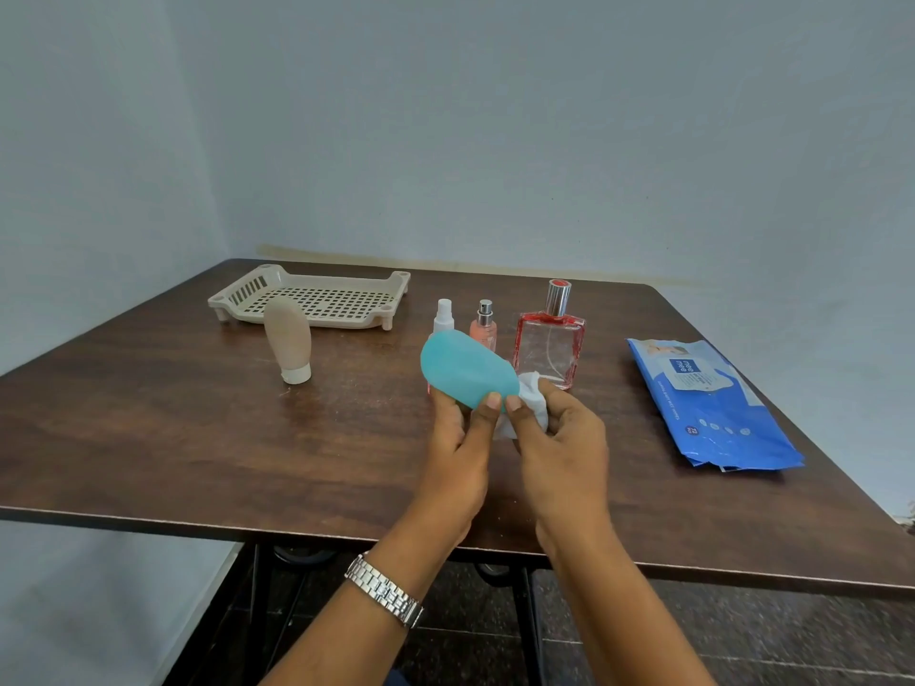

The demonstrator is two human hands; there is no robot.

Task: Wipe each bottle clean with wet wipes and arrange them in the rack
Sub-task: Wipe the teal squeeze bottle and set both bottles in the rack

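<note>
My left hand [458,450] grips a teal squeeze bottle [463,368] above the middle of the table, its rounded end tilted up and to the left. My right hand [559,448] pinches a white wet wipe [532,398] against the bottle's lower end. A beige squeeze bottle [288,341] stands on its white cap at the left. Behind my hands stand a small white spray bottle [443,315], a small peach spray bottle [483,326] and a square red-edged glass perfume bottle [549,339]. The beige slotted rack [317,299] sits empty at the back left.
A blue pack of wet wipes [708,403] lies flat at the table's right side. The dark wooden table [173,438] stands in a corner of grey walls. A metal watch [383,589] is on my left wrist.
</note>
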